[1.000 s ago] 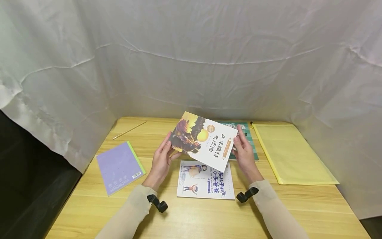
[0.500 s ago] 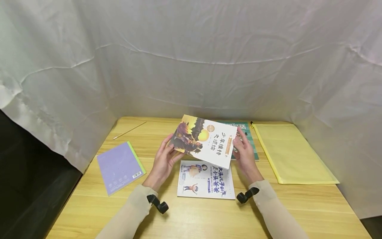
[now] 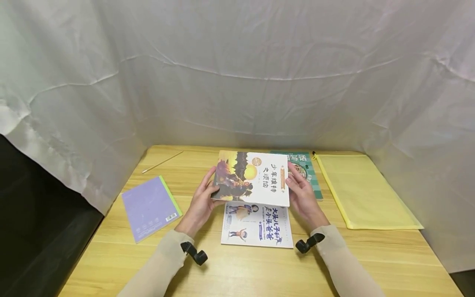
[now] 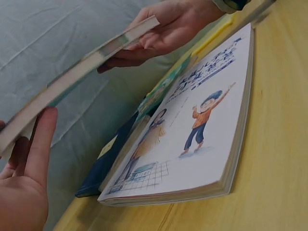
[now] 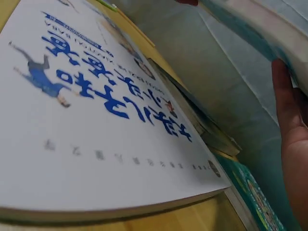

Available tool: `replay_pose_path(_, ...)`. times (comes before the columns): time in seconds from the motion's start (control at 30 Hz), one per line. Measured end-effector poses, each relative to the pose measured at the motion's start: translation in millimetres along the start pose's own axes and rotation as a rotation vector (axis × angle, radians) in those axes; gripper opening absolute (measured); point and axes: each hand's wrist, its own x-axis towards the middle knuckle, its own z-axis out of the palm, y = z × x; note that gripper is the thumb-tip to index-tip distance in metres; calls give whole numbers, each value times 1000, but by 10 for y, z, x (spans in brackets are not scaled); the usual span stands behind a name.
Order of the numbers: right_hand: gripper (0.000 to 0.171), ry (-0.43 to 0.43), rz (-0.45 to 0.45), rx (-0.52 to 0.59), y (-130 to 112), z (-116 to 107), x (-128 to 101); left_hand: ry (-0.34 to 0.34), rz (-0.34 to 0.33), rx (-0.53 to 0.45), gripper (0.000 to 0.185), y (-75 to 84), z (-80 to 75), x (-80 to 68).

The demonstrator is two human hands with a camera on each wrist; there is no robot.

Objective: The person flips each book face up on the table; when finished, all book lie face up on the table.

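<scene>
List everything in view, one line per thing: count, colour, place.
held book: one, white cover with dark and yellow picture, in the air above the white book
white book: one, white with blue lettering, flat at table centre
green book: one, green, behind, partly hidden
purple notebook: one, purple with green edge, left
yellow pouch: one, yellow, right
stick: one, thin, pale, far left
table: one, light wood
cloth backdrop: white, behind and at the sides
left hand: holds the held book's left edge
right hand: holds its right edge
</scene>
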Motion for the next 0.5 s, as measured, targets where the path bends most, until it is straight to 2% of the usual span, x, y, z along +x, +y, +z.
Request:
replay_pose_path(0.1, 65, 39, 44, -2, 22, -14, -3, 50, -9, 45, 69, -11, -2, -6)
replay_pose_path(0.17, 64, 33, 68, -8, 25, -23, -10, 68, -10, 64, 69, -19, -5, -6)
replay_pose_path(0.37, 84, -126, 126, -28, 13, -61, -61, 81, -16, 59, 71, -33, -14, 4)
replay_pose_path(0.5, 79, -123, 114, -55, 20, -62, -63, 133, -25, 92, 67, -20, -14, 10)
